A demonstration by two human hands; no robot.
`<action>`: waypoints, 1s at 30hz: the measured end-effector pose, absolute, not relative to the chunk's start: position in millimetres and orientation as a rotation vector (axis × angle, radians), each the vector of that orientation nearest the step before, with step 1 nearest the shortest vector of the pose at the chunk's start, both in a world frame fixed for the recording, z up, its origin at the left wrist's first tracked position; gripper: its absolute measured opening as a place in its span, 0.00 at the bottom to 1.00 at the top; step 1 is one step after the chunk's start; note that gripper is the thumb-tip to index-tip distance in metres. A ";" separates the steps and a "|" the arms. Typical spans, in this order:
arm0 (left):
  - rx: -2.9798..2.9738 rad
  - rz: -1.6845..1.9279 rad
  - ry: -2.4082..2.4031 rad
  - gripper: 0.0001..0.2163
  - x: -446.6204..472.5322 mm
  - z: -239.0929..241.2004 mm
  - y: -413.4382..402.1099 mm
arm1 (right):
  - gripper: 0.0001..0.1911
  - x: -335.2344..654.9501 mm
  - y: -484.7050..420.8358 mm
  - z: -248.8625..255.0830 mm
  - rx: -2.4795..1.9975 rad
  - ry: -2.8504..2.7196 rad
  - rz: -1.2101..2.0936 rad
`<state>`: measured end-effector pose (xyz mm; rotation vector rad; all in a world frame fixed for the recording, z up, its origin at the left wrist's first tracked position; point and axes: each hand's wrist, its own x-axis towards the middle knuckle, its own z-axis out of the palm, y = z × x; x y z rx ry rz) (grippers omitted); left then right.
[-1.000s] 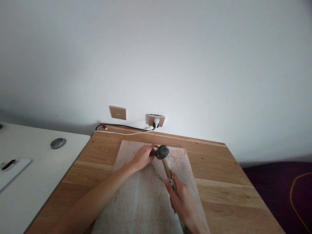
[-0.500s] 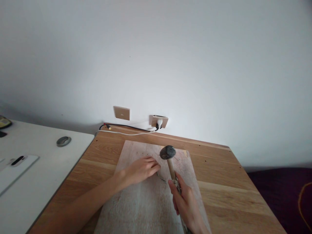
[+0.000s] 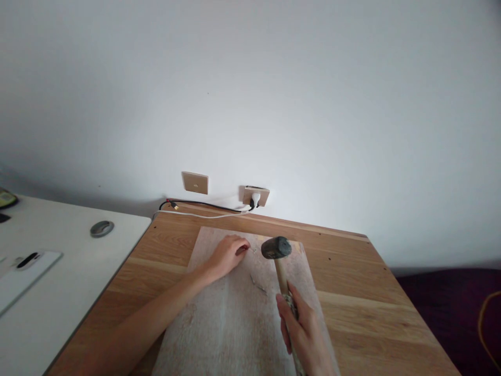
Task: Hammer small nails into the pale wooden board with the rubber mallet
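My right hand (image 3: 303, 326) is wrapped round the handle of a hammer (image 3: 277, 247) with a thick dark head and a wooden shaft. The head hangs above the upper right part of a worn, pale wooden board (image 3: 223, 329). Over the board's far side, my left hand (image 3: 229, 254) rests with its fingertips pinched together. A thin nail (image 3: 252, 250) shows at those fingertips, partly hidden by them. Several small loose nails (image 3: 259, 286) lie on the board between my two hands.
The board lies on a wooden table (image 3: 364, 308) against the white wall. At the back edge run a black cable (image 3: 203, 202) and a white one to a wall socket (image 3: 263, 196). A white desk (image 3: 50, 308) adjoins on the left, with a grey cable grommet (image 3: 102, 228).
My left hand has moved away from the loose nails towards the board's far edge, its fingers now pinched. The hammer has shifted slightly right, its head turned a little.
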<state>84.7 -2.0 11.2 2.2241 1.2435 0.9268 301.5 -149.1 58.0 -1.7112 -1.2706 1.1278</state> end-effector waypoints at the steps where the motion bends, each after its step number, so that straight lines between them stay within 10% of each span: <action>1: 2.230 0.923 1.260 0.07 84.5 10.7 -2.0 | 0.34 301.6 -148.5 57.3 -1.711 -1.280 1.143; 16: 2.200 0.875 1.278 0.05 83.9 10.3 -1.8 | 0.48 280.4 -129.2 62.6 -1.772 -1.439 1.265; 30: 1.955 0.939 1.328 0.30 83.2 3.2 -2.8 | 0.41 279.9 -130.1 41.6 -1.767 -1.605 1.099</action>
